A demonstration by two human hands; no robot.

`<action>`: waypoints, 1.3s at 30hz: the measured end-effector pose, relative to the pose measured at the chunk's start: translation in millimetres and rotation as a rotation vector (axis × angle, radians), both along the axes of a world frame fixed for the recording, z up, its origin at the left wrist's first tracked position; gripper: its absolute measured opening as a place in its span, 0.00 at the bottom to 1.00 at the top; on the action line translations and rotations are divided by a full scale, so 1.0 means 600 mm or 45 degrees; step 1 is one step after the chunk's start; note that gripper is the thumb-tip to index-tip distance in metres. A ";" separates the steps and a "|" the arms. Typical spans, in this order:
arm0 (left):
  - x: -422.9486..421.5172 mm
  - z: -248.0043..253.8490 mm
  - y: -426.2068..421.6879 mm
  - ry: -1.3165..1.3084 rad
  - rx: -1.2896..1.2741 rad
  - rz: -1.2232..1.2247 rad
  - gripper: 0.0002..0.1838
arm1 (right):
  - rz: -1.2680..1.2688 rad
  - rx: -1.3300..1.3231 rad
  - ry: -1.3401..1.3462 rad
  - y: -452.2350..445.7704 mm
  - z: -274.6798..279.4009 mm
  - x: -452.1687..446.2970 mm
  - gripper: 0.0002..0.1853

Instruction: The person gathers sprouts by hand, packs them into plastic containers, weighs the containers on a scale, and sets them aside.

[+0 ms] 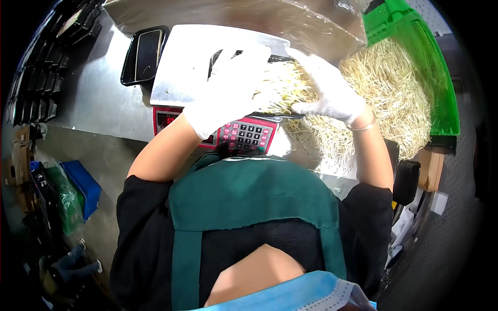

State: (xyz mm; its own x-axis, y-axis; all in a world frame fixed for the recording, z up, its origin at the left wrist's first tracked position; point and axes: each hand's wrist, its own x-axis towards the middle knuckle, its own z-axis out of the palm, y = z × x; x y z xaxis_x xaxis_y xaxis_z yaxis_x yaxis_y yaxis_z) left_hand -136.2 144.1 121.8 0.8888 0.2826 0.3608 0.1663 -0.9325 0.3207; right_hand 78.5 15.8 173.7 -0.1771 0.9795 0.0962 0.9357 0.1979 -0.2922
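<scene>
A black tray (290, 116) of pale yellow bean sprouts (284, 87) rests on the metal plate of a red-framed scale (179, 67). My left hand (233, 85), in a white glove, lies across the tray's left part; glare blurs its fingers together, so its grip is unclear. At the tray's right end my right hand (332, 90), also gloved, has its fingers at the far edge and its thumb at the near edge. The tray's left end shows only partly beside my left fingers.
A large heap of bean sprouts (389, 88) spills from a green crate (441, 78) at right. Another black tray (137, 67) holding a phone-like object sits left of the scale. Stacked black trays (44, 83) line the far left. Clear plastic sheeting (244, 18) lies behind.
</scene>
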 end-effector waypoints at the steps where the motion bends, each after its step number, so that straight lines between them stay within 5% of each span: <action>1: -0.001 -0.005 0.004 -0.004 -0.003 -0.004 0.32 | -0.082 -0.039 0.350 -0.015 -0.009 0.005 0.49; 6: 0.002 -0.008 0.002 0.071 -0.233 -0.119 0.29 | -0.342 0.094 0.893 -0.055 -0.057 -0.016 0.33; 8: 0.004 -0.003 0.002 0.100 -0.258 -0.119 0.29 | -0.777 -0.134 1.338 -0.071 -0.063 -0.006 0.21; 10: 0.004 0.009 0.003 0.132 -0.268 -0.127 0.29 | -0.718 -0.049 1.327 -0.098 -0.072 0.022 0.16; 18: -0.008 0.007 0.004 -0.041 -0.198 -0.037 0.35 | -1.433 1.222 0.964 -0.420 0.004 0.181 0.17; 20: -0.023 0.039 0.006 -0.080 -0.357 -0.101 0.33 | -1.796 1.051 0.766 -0.518 -0.031 0.245 0.20; 22: -0.048 0.102 0.001 -0.127 -0.417 -0.073 0.30 | -1.970 0.234 0.617 -0.595 -0.108 0.346 0.25; 24: -0.091 0.070 0.034 -0.460 -0.871 0.013 0.30 | -1.895 -0.389 -0.535 -0.554 -0.053 0.260 0.32; 26: -0.128 0.051 0.080 -0.776 -1.221 0.125 0.25 | -1.753 -0.065 -0.666 -0.551 -0.028 0.250 0.29; 27: -0.147 0.049 0.100 -0.757 -1.200 0.345 0.23 | -1.599 0.233 -0.550 -0.538 -0.022 0.240 0.26; 28: -0.170 0.027 0.142 -0.491 -1.000 0.290 0.23 | -1.532 0.522 0.230 -0.500 -0.020 0.211 0.23; 29: -0.192 0.005 0.182 -0.260 -0.777 0.215 0.23 | -1.476 0.715 0.506 -0.426 -0.023 0.156 0.24; 30: -0.172 0.006 0.169 -0.412 -1.212 0.119 0.22 | -1.415 0.893 0.786 -0.343 -0.035 0.094 0.24; 32: -0.135 -0.046 0.139 -0.425 -0.535 0.304 0.22 | -1.261 0.959 1.126 -0.188 -0.066 -0.015 0.26; 34: -0.064 0.033 0.098 -0.074 -0.631 0.151 0.26 | -0.926 0.771 1.569 -0.094 -0.096 -0.050 0.34; 35: -0.044 0.024 0.073 -0.183 -0.557 0.105 0.29 | -0.800 0.687 1.671 -0.057 -0.092 -0.062 0.36; 36: -0.031 0.008 0.048 -0.268 -0.220 0.087 0.31 | -0.751 0.661 1.606 -0.019 -0.091 -0.070 0.35; 37: -0.019 -0.007 0.023 -0.370 0.129 0.118 0.34 | -0.668 0.590 1.114 0.007 -0.089 -0.073 0.33; 38: -0.004 -0.020 -0.002 -0.334 0.117 0.163 0.35 | -0.585 0.501 0.621 0.022 -0.082 -0.077 0.32; 39: 0.002 -0.019 -0.011 -0.245 0.111 0.120 0.36 | -0.447 0.348 0.533 0.029 -0.067 -0.097 0.29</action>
